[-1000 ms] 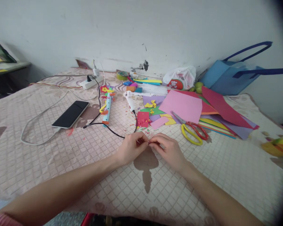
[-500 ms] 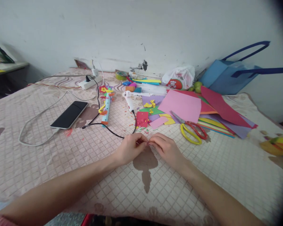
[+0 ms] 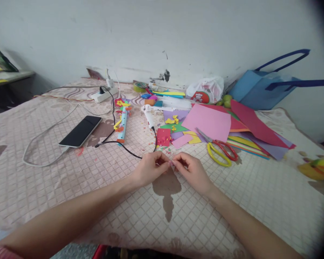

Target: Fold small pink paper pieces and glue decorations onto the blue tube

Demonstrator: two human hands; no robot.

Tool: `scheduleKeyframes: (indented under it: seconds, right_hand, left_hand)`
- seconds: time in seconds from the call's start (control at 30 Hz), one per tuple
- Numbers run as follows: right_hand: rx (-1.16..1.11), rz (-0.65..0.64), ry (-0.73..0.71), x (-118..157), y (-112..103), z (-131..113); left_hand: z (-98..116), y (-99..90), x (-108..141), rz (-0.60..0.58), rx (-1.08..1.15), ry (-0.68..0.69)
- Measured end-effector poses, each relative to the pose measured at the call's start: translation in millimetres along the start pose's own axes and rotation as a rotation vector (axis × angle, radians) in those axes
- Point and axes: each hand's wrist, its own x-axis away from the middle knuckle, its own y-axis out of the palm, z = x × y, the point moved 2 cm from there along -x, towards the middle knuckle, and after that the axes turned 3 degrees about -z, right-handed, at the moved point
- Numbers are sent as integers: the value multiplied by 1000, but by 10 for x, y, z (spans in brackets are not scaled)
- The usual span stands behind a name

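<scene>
My left hand (image 3: 151, 168) and my right hand (image 3: 193, 172) meet fingertip to fingertip just above the tablecloth. Between them is a tiny pink piece (image 3: 171, 163), perhaps paper or foam, mostly hidden by the fingers. Both hands are closed in a pinch on it. Beyond the hands lie a red square sheet (image 3: 163, 137) with small scraps on it and a white glue gun (image 3: 149, 118) with a black cord. Scissors (image 3: 218, 154) with yellow and red handles rest to the right. A light blue strip (image 3: 122, 126) decorated with colourful shapes lies to the left.
A phone (image 3: 81, 131) on a white cable lies at left, near a power strip (image 3: 102, 94). Coloured sheets (image 3: 209, 120) are piled at right. Behind them stand a white plastic bag (image 3: 206, 90) and a blue bag (image 3: 256, 90). A yellow object (image 3: 315, 169) sits at the right edge.
The right hand's fingers have shifted slightly and opened up a little, so more of the pink piece shows. The left hand stays almost in place; the view has moved very slightly.
</scene>
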Motion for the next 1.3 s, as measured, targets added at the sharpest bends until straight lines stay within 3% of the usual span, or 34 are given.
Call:
scheduleKeyframes:
  seconds: [0.13,0.27,0.63,0.97,1.3]
  right_hand:
    - [61,52,-55,12,-5,-52]
    - [161,130,-196,28,-15,-91]
    - [239,-20,-309,9,-39,-60]
    - [194,-157,-244,-15,-96,-51]
    - [204,-184,-262,-3,-80,-73]
  left_hand:
    - [-15,-4,-11,-1,45,-20]
    - [-20,-17,-23,22,74,-32]
    - [0,-12,28,38,-104,76]
    - [45,19,75,32,-313,172]
    - [29,35,69,9,-267,143]
